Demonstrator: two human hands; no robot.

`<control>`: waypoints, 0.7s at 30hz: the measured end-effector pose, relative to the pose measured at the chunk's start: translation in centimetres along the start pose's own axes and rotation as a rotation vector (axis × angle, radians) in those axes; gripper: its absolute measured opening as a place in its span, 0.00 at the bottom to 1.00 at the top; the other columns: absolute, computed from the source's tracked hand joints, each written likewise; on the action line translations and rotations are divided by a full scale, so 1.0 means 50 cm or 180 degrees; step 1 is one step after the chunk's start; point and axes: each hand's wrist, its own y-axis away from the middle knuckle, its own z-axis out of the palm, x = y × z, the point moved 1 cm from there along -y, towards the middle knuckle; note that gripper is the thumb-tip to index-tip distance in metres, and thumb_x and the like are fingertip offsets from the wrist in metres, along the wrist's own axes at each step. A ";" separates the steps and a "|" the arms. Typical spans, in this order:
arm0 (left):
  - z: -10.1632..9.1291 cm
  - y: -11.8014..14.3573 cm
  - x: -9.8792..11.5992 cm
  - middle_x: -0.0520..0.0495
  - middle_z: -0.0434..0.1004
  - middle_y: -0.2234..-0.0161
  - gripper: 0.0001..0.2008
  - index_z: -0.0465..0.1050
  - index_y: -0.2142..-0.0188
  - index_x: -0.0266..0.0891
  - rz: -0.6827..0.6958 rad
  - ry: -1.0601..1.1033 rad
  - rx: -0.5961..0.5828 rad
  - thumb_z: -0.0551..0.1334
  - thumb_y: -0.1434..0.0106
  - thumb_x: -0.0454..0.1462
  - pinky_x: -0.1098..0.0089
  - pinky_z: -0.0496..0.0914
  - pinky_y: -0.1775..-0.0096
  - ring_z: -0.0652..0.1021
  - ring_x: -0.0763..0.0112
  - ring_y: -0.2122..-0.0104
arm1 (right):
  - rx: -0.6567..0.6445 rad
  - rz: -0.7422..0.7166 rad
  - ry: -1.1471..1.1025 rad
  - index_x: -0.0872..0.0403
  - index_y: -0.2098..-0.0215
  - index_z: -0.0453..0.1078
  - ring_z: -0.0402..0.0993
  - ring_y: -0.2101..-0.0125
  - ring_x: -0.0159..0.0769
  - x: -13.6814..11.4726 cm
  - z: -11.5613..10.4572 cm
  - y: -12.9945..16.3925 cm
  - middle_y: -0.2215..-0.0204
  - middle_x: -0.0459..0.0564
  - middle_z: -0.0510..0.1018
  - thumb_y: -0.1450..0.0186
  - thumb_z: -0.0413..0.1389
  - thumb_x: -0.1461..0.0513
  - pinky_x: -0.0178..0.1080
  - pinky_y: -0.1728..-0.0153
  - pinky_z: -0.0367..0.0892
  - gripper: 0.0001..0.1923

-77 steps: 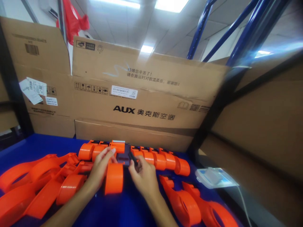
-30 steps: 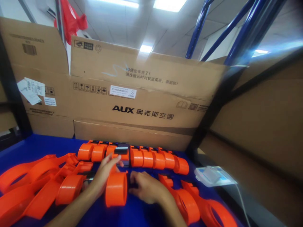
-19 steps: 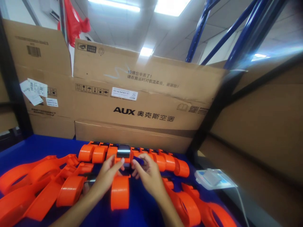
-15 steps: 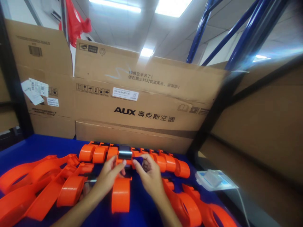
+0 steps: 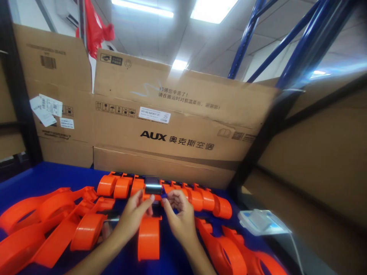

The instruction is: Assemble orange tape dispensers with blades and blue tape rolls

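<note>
An orange plastic tape dispenser (image 5: 148,236) lies on the blue table (image 5: 51,177) between my hands, its round drum toward me and a shiny metal plate (image 5: 153,185) at its far end. My left hand (image 5: 132,217) grips the dispenser's left side near that end, thumb up by the plate. My right hand (image 5: 179,217) pinches a small blue part (image 5: 164,196) against the dispenser's far right side. Behind them runs a row of finished orange dispensers (image 5: 197,198), side by side.
Loose orange dispenser frames (image 5: 37,221) are heaped at the left, and more orange frames (image 5: 229,248) lie at the right. A large AUX cardboard box (image 5: 177,126) walls off the back. A white tray (image 5: 262,222) sits at the right edge, by blue rack posts (image 5: 243,38).
My right hand rose from the table with a small blue part and brought it to the dispenser's far end. The left hand kept its hold; the dispenser shifted slightly right.
</note>
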 end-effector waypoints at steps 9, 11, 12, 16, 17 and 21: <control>0.007 0.012 0.013 0.54 0.72 0.75 0.14 0.70 0.61 0.40 0.0013 0.0087 -0.0037 0.65 0.38 0.47 0.72 0.68 0.70 0.72 0.72 0.75 | -0.0504 -0.0356 0.0603 0.51 0.69 0.62 0.64 0.76 0.31 -0.019 -0.012 0.004 0.74 0.43 0.67 0.30 0.53 0.61 0.34 0.74 0.60 0.09; 0.010 0.015 0.017 0.54 0.72 0.74 0.14 0.70 0.60 0.40 0.0023 0.0103 -0.0029 0.66 0.38 0.47 0.72 0.68 0.70 0.72 0.72 0.75 | -0.0603 -0.0385 0.0613 0.51 0.69 0.61 0.64 0.74 0.32 -0.020 -0.014 0.003 0.74 0.43 0.67 0.30 0.52 0.61 0.35 0.72 0.61 0.09; 0.010 0.016 0.018 0.53 0.72 0.74 0.14 0.71 0.60 0.40 0.0019 0.0108 -0.0023 0.66 0.38 0.46 0.72 0.68 0.70 0.72 0.72 0.75 | -0.0652 -0.0388 0.0611 0.51 0.69 0.61 0.64 0.74 0.32 -0.020 -0.015 0.002 0.73 0.43 0.67 0.30 0.52 0.61 0.35 0.71 0.61 0.09; 0.010 0.013 0.014 0.53 0.72 0.76 0.15 0.71 0.61 0.39 -0.0047 0.0098 -0.0011 0.67 0.40 0.47 0.71 0.68 0.71 0.72 0.71 0.76 | -0.0750 -0.0354 0.0589 0.51 0.70 0.61 0.64 0.72 0.34 -0.024 -0.019 0.000 0.73 0.44 0.67 0.30 0.53 0.60 0.36 0.70 0.61 0.10; 0.009 0.012 0.012 0.53 0.72 0.76 0.16 0.72 0.62 0.39 -0.0070 0.0103 -0.0010 0.67 0.40 0.48 0.71 0.68 0.71 0.72 0.71 0.76 | -0.0756 -0.0348 0.0579 0.51 0.70 0.61 0.64 0.72 0.34 -0.025 -0.019 -0.001 0.73 0.44 0.67 0.30 0.53 0.60 0.36 0.70 0.61 0.10; 0.004 0.007 0.006 0.53 0.74 0.77 0.17 0.73 0.62 0.39 -0.0179 0.0154 0.0007 0.68 0.42 0.50 0.71 0.68 0.71 0.73 0.70 0.77 | -0.0812 -0.0320 0.0526 0.50 0.70 0.61 0.64 0.72 0.34 -0.028 -0.020 -0.002 0.73 0.44 0.67 0.30 0.53 0.60 0.36 0.70 0.60 0.10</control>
